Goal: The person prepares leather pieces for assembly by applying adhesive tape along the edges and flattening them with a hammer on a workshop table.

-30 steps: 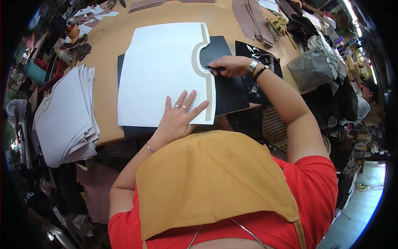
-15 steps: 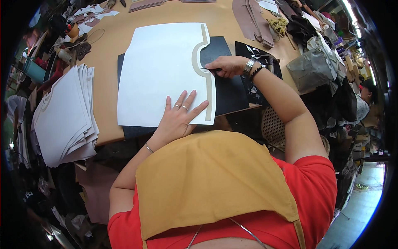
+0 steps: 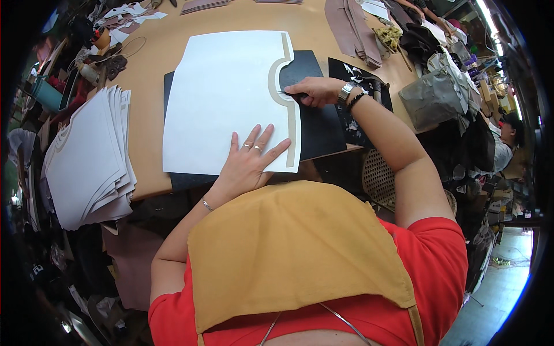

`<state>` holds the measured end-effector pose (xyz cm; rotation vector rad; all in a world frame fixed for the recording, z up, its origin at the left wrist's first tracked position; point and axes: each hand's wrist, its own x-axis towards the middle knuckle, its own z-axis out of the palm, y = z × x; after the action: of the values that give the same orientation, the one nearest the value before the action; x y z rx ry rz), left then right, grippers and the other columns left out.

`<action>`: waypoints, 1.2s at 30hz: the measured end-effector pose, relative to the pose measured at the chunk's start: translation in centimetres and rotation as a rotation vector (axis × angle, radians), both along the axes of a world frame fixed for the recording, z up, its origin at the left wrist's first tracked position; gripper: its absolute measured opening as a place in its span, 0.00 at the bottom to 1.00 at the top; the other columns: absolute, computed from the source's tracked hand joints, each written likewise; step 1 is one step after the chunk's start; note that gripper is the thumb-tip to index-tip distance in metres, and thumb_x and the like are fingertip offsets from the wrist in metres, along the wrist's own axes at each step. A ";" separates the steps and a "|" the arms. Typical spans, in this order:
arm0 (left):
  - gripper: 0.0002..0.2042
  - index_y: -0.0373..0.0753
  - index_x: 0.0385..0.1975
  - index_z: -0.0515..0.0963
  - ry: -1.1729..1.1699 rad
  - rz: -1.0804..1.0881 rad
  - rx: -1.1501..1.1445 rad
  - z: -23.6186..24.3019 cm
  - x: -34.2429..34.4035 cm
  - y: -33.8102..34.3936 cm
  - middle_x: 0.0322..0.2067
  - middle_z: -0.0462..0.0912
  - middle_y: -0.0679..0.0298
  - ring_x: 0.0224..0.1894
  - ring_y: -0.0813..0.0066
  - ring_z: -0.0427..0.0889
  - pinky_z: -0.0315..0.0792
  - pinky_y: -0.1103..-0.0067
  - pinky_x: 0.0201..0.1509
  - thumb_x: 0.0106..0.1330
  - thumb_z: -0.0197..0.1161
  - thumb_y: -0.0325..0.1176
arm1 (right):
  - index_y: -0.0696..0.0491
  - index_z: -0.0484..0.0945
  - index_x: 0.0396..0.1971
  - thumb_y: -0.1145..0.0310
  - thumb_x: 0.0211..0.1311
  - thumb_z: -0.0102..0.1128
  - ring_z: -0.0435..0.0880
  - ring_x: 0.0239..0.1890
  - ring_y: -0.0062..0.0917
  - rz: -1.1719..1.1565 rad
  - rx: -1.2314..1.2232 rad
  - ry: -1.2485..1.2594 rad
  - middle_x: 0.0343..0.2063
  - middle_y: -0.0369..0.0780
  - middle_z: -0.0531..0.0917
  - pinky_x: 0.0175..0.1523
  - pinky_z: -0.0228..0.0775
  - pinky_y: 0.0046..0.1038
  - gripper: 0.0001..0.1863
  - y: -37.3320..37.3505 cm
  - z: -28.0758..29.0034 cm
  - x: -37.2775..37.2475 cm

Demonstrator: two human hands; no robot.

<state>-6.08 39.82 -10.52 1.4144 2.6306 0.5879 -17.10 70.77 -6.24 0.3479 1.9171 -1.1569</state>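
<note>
A large white sheet (image 3: 225, 86) lies on a dark mat (image 3: 320, 127) at the table's near edge. Along its right side runs a grey-beige strip (image 3: 291, 132) that follows a rounded notch. My left hand (image 3: 254, 153), open with fingers spread, rests on the sheet's lower right part. At the notch my right hand (image 3: 317, 91) is closed around a dark-handled tool (image 3: 299, 96) with a thin pointed metal tip at the notch's edge. The fingers hide most of the tool, so its exact kind does not show.
A stack of cut white pieces (image 3: 86, 161) overhangs the table edge at left. Scraps lie on a black board (image 3: 352, 104) to the right, near a grey bin (image 3: 433, 104). Brown strips (image 3: 352, 32) lie at the far right. Another person (image 3: 505, 138) is at the right.
My right hand and the tool stay at the notch with hardly any movement. The left hand keeps its place on the sheet. The view has shifted slightly.
</note>
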 end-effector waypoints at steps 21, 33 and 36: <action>0.15 0.39 0.37 0.87 -0.072 0.284 0.286 2.2 -9.5 1.4 0.39 0.88 0.59 0.45 0.57 0.87 0.80 0.67 0.49 0.67 0.70 0.47 | 0.51 0.78 0.43 0.45 0.78 0.52 0.54 0.14 0.07 -0.302 -0.262 -0.051 0.19 0.25 0.65 0.16 0.42 0.16 0.22 1.2 -1.4 3.1; 0.04 0.45 0.29 0.86 0.195 0.362 0.299 -0.8 -9.6 3.8 0.32 0.86 0.68 0.35 0.66 0.87 0.81 0.69 0.38 0.62 0.68 0.36 | 0.51 0.78 0.42 0.44 0.80 0.49 0.53 0.13 0.08 -0.303 -0.234 -0.077 0.18 0.24 0.64 0.16 0.41 0.16 0.23 -1.3 -0.9 3.2; 0.04 0.46 0.28 0.85 0.197 0.370 0.311 -0.8 -9.6 3.7 0.31 0.85 0.69 0.34 0.67 0.86 0.81 0.70 0.38 0.62 0.68 0.36 | 0.51 0.77 0.42 0.44 0.80 0.48 0.53 0.14 0.08 -0.309 -0.260 -0.070 0.18 0.24 0.64 0.17 0.41 0.15 0.24 -2.2 -0.9 2.8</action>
<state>-15.69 43.47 -11.32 1.0975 3.0978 0.9800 -14.31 68.57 -7.10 0.5469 1.6642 -1.5558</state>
